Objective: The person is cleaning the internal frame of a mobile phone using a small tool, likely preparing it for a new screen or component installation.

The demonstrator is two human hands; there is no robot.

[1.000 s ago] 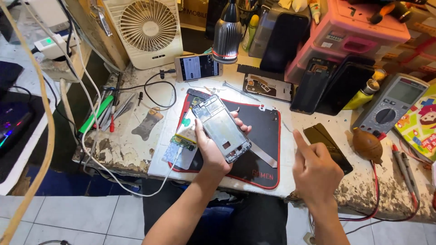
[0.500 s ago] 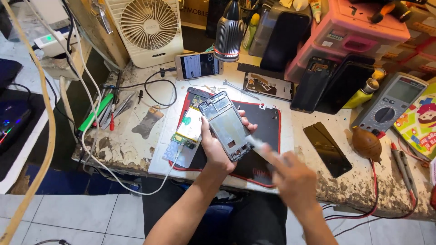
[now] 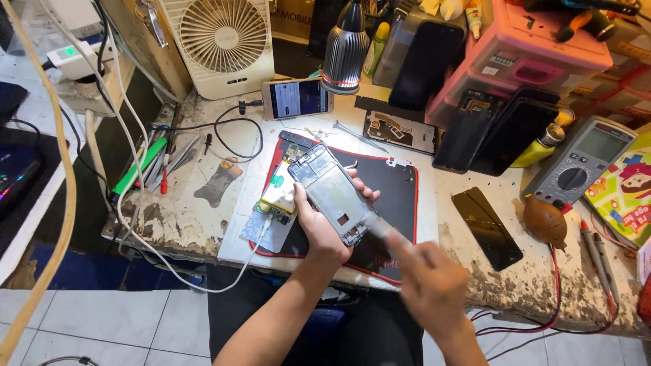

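My left hand point(image 3: 317, 229) grips an opened phone frame point(image 3: 331, 195) from below and holds it tilted above a black work mat point(image 3: 393, 183) with a red edge. The frame's bare inner side faces up. My right hand point(image 3: 430, 285) is blurred, just to the lower right of the frame. It pinches a thin metal tool point(image 3: 384, 230) whose tip reaches the frame's lower end. A small circuit board point(image 3: 278, 196) with a white cable lies on the mat under my left hand.
A white fan point(image 3: 224, 41), a grey lamp point(image 3: 346, 51) and a lit phone point(image 3: 298, 98) stand at the back. To the right lie a black glass panel point(image 3: 487, 227), a brown blower point(image 3: 546, 222) and a multimeter point(image 3: 582, 163). Hand tools point(image 3: 159, 163) lie at left.
My right hand moved left from beside the black glass panel to the frame's lower end, and the metal tool that lay on the mat is now in it. My left hand kept hold.
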